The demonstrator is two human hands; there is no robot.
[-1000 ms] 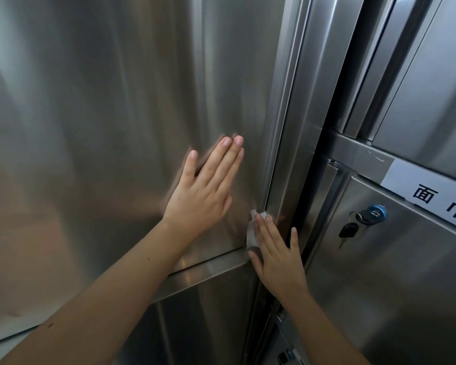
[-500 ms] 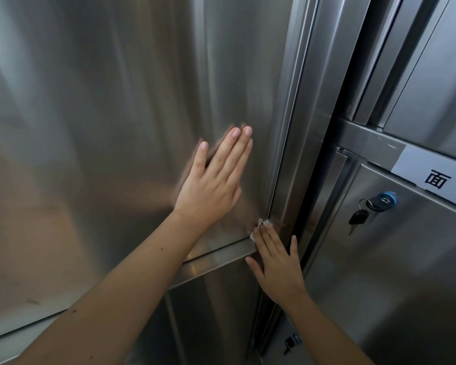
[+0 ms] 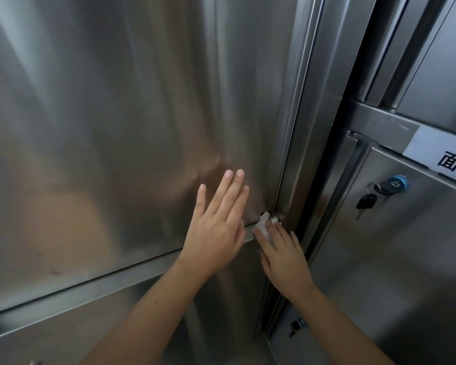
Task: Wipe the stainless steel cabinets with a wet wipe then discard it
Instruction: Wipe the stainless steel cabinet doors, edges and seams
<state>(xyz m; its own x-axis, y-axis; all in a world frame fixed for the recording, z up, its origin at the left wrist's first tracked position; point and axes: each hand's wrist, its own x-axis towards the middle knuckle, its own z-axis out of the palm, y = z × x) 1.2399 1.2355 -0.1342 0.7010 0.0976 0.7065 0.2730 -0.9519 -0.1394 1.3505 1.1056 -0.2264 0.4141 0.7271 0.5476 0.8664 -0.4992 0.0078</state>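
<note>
**While the wipe sits in the door's corner, both grips lie flat on steel**

Where the two bare forearms rise from the bottom edge, a small dark key (image 3: 296,326) hangs in a lock low between the cabinets. Above that, the right grip (image 3: 284,256) lies with fingers straight and close together. Its fingertips press the crumpled white wet wipe (image 3: 264,225) against the metal, with nothing curled round it. The wipe is at the lower right corner of the large cabinet door (image 3: 116,127), where the horizontal ledge (image 3: 90,288) meets the vertical frame post (image 3: 327,114). Just beside it on the left, the left grip (image 3: 216,233) is spread flat on that door, fingers straight and pointing up to the right, its heel over the ledge. Farther right, on the neighbouring cabinet (image 3: 395,272), a bunch of keys (image 3: 367,202) hangs from a blue-capped lock (image 3: 400,181). Above the lock is a white label (image 3: 432,148) with a black printed character.
</note>
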